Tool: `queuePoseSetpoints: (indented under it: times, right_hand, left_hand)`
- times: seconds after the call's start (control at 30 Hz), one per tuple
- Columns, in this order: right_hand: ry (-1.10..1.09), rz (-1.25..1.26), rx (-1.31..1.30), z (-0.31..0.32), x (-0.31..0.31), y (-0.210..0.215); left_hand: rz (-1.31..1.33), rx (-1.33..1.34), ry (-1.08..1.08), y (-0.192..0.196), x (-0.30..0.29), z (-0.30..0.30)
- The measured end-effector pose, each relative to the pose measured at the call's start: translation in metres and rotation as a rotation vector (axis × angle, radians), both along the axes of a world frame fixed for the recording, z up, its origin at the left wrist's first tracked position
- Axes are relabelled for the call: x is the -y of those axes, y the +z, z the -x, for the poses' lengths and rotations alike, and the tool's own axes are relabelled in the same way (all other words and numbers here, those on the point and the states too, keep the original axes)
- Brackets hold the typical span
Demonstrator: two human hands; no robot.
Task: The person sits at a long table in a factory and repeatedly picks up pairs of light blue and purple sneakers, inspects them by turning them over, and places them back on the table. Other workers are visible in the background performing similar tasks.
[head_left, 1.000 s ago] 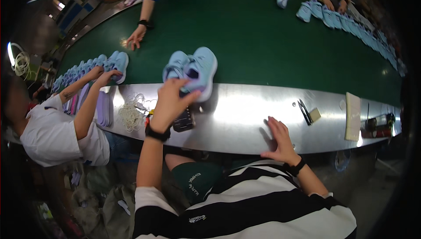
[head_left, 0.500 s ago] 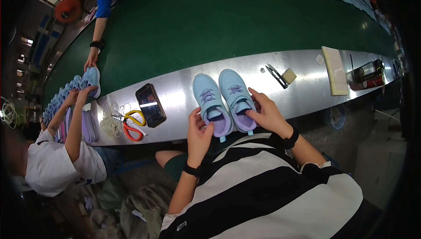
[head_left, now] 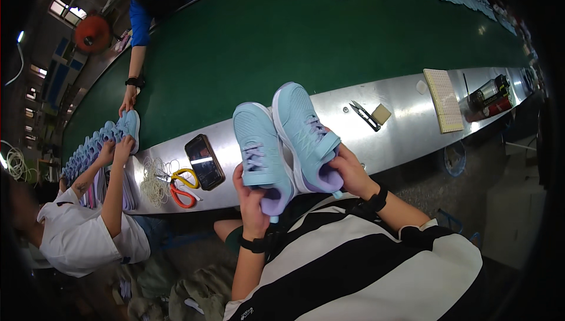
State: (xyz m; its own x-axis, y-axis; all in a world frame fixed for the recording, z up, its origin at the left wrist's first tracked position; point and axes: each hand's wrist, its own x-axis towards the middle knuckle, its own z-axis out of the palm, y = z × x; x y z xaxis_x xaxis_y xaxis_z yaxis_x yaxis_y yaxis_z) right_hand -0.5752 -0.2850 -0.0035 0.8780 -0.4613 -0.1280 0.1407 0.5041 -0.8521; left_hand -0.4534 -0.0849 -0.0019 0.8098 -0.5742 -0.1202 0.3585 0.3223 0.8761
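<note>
Head view, blue shoes [head_left: 301, 125], held in hands [head_left: 354, 174]

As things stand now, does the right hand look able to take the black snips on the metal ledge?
Probably not while the right hand holds a blue shoe; otherwise, the way across the metal ledge to the black snips looks free.

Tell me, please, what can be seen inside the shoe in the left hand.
Lavender lining shows at the heel end of that shoe; the left hand covers part, and the upper hides the toe interior.
</note>
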Motion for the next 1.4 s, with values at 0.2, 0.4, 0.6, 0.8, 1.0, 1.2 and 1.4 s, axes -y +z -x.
queuePoseSetpoints:
  times: [0.2, 0.4, 0.6, 0.8, 1.0, 1.2, 1.4]
  right_hand:
    - [-0.232, 1.424, -0.193, 0.001, 0.017, 0.012]
    - [-0.016, 1.212, -0.269, 0.003, 0.030, 0.008]
    - [0.299, 0.641, -0.377, -0.007, 0.054, -0.007]
    - [0.172, -0.430, -0.139, -0.027, 0.018, -0.002]
    - [0.099, -0.470, -0.119, -0.047, -0.002, 0.022]
    - [-0.030, 0.329, -0.321, -0.032, 0.015, -0.018]
    - [-0.071, 1.001, -0.171, -0.012, 0.046, -0.007]
  left_hand:
    - [-0.839, 1.098, 0.103, 0.018, 0.007, -0.003]
    - [-0.734, 0.632, -0.105, 0.013, 0.006, -0.023]
    - [-0.677, 0.376, -0.378, -0.017, -0.013, -0.059]
    - [-0.042, -0.485, -0.154, 0.004, 0.021, -0.033]
    - [0.017, -0.524, -0.124, 0.030, 0.037, -0.022]
    - [-0.493, 0.094, -0.064, 0.003, 0.022, -0.035]
    - [-0.731, 1.107, 0.108, -0.040, 0.018, -0.038]
